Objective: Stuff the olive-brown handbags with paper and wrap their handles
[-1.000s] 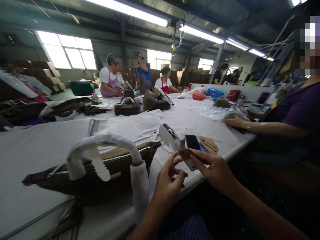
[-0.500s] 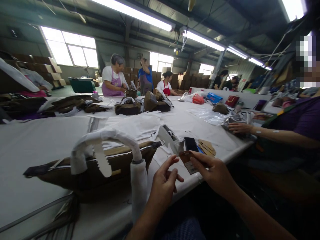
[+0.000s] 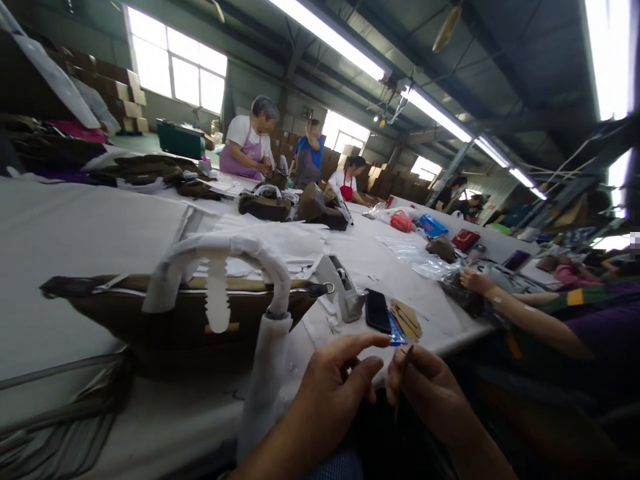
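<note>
Pinching a thin brown tag [image 3: 406, 373] edge-on in the right hand's grip [image 3: 440, 400], with the left hand [image 3: 327, 387] parted at the grip just alongside, near a zippered bag [image 3: 183, 337] on the table [image 3: 80, 230].

We have a bag [image 3: 187, 328] on our table [image 3: 90, 233], left of a tape dispenser [image 3: 341, 291]; right of that lies a phone [image 3: 377, 311].

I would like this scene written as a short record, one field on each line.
Right hand: holds a thin card, seen nearly edge-on
Left hand: partly open, close to the card
Bag: brown, with silver zip and white-wrapped handle
On the table: tape dispenser, phone, blue packet, brown paper pieces
Co-worker's hand: at right, near clear plastic
</note>
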`<state>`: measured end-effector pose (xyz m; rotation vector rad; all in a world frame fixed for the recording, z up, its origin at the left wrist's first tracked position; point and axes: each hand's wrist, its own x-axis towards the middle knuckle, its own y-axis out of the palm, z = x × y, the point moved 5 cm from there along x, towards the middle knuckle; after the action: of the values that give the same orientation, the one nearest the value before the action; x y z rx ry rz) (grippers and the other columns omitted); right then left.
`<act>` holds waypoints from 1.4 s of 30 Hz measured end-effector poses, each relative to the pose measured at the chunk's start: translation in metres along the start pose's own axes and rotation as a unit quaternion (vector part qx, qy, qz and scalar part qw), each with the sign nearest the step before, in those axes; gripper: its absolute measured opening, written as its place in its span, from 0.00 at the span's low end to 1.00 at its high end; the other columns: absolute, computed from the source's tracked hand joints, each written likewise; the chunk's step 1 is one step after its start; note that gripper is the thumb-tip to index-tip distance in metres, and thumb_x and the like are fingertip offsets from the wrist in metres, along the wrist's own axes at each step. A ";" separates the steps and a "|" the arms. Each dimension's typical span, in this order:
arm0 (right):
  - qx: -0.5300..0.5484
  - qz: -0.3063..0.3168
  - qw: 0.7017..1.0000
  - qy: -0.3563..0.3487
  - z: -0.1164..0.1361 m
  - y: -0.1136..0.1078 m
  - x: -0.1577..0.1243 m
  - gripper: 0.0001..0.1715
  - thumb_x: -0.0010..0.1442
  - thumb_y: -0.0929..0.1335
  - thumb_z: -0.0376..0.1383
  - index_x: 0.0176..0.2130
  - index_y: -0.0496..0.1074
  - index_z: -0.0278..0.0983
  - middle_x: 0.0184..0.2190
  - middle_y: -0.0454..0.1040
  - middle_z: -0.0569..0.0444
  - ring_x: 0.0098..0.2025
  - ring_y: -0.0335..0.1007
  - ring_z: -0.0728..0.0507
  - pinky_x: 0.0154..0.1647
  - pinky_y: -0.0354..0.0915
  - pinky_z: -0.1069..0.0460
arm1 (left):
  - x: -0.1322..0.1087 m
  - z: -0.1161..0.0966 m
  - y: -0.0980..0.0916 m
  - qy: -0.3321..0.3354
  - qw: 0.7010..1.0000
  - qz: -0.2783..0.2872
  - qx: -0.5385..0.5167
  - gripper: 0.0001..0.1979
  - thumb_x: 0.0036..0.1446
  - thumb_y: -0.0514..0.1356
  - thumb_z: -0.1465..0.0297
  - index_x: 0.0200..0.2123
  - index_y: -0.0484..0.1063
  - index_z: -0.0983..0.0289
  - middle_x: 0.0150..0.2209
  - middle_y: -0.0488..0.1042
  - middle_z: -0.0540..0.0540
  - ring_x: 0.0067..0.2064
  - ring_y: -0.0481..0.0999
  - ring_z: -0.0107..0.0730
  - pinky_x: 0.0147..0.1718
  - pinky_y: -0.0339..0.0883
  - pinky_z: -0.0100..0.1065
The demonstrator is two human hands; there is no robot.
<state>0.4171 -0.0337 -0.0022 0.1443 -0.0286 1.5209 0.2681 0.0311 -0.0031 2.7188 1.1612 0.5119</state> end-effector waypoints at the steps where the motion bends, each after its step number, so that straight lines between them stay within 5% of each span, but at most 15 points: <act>1: 0.012 0.003 1.000 0.002 -0.002 0.000 0.000 0.10 0.65 0.70 0.42 0.35 0.78 0.39 0.27 0.77 0.54 0.27 0.74 0.48 0.31 0.69 0.55 | 0.000 -0.002 0.000 0.006 1.000 0.001 0.006 0.13 0.63 0.60 0.68 0.50 0.79 0.56 0.46 0.79 0.51 0.27 0.73 0.21 0.30 0.68 0.25; 6: 0.016 0.029 0.999 0.016 -0.015 0.001 0.000 0.12 0.67 0.68 0.40 0.34 0.78 0.38 0.27 0.78 0.53 0.28 0.75 0.48 0.33 0.70 0.54 | -0.001 -0.010 0.000 0.046 0.998 -0.007 0.037 0.11 0.62 0.61 0.71 0.46 0.81 0.57 0.46 0.79 0.53 0.43 0.78 0.31 0.40 0.71 0.26; 11: 0.023 0.047 0.998 0.024 -0.020 0.004 0.002 0.10 0.66 0.69 0.38 0.36 0.79 0.37 0.28 0.79 0.51 0.28 0.77 0.47 0.31 0.70 0.55 | -0.002 -0.012 -0.002 0.065 0.997 -0.008 0.035 0.11 0.60 0.63 0.74 0.43 0.82 0.58 0.43 0.79 0.53 0.46 0.78 0.32 0.44 0.70 0.27; 19: 0.016 0.038 0.998 0.038 -0.020 0.006 0.003 0.10 0.65 0.70 0.39 0.36 0.80 0.36 0.27 0.77 0.51 0.29 0.76 0.47 0.31 0.70 0.54 | 0.000 -0.003 -0.005 0.037 0.998 -0.030 0.044 0.10 0.58 0.64 0.75 0.39 0.83 0.56 0.42 0.80 0.49 0.35 0.77 0.24 0.33 0.69 0.22; 32: 0.007 0.056 0.998 0.035 -0.023 0.005 0.005 0.11 0.67 0.69 0.40 0.36 0.78 0.36 0.29 0.77 0.51 0.29 0.75 0.47 0.32 0.69 0.54 | 0.004 0.006 -0.009 0.028 0.996 -0.040 0.074 0.04 0.59 0.64 0.71 0.34 0.80 0.58 0.36 0.78 0.49 0.33 0.76 0.24 0.27 0.66 0.22; 37: -0.099 0.010 0.995 0.013 -0.019 -0.004 0.002 0.15 0.68 0.67 0.42 0.34 0.78 0.37 0.29 0.79 0.51 0.31 0.75 0.47 0.36 0.70 0.54 | 0.000 -0.008 -0.035 0.056 0.988 -0.095 0.104 0.07 0.62 0.61 0.66 0.34 0.76 0.63 0.37 0.74 0.52 0.27 0.73 0.22 0.18 0.62 0.20; 42: -0.305 0.002 0.952 -0.013 -0.024 -0.006 -0.003 0.12 0.68 0.67 0.42 0.40 0.81 0.42 0.37 0.81 0.53 0.41 0.78 0.45 0.46 0.70 0.54 | -0.021 -0.025 -0.076 0.028 0.976 -0.200 0.085 0.12 0.62 0.62 0.60 0.41 0.73 0.63 0.22 0.70 0.47 0.19 0.67 0.20 0.18 0.63 0.20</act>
<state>0.4209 -0.0347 -0.0266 -0.3321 -0.5158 1.4500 0.1949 0.0685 -0.0049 2.5080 1.7840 0.4492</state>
